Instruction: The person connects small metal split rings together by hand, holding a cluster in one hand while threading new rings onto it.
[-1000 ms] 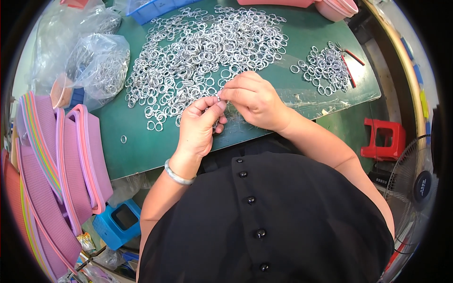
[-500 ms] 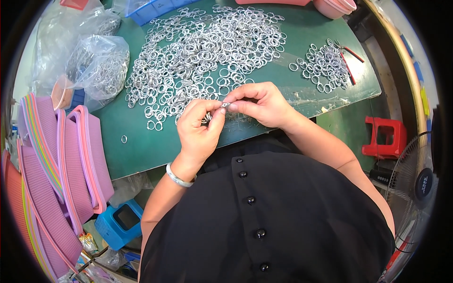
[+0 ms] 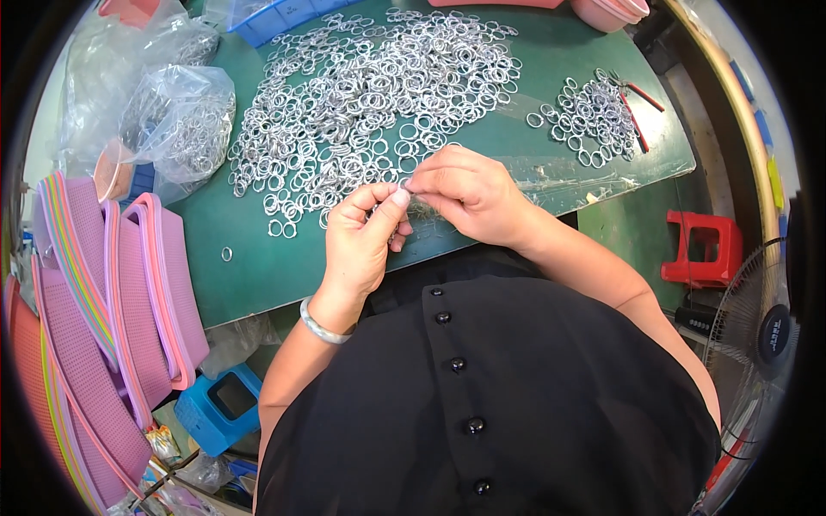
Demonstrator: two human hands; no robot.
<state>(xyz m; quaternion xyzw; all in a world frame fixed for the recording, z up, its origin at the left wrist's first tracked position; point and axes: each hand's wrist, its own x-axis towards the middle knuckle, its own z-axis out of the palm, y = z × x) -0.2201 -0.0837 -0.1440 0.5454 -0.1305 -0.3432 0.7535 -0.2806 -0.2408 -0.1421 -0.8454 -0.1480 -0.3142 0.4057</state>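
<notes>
My left hand point(image 3: 361, 241) and my right hand point(image 3: 469, 193) meet fingertip to fingertip over the near edge of a green table point(image 3: 249, 267). Between the pinched fingers is a small silver metal ring point(image 3: 406, 186), mostly hidden by the fingers. Just beyond my hands lies a big heap of silver rings point(image 3: 370, 95) spread over the table. A smaller heap of rings point(image 3: 594, 112) lies to the right on a clear plastic sheet. One stray ring point(image 3: 226, 254) sits alone at the left. I wear a silver bangle point(image 3: 320, 325) on my left wrist.
Clear plastic bags of rings point(image 3: 181, 129) stand at the back left, next to a blue tray point(image 3: 280, 17). Pink mesh baskets point(image 3: 103, 292) are stacked at the left edge. Red-handled pliers point(image 3: 637, 90) lie by the small heap. A red stool point(image 3: 701, 249), a fan point(image 3: 766, 335) and a blue box point(image 3: 215, 408) stand lower down.
Both hands stayed pinched together and drifted slightly toward me and to the right; the fingers shifted around the ring. The heaps have not moved.
</notes>
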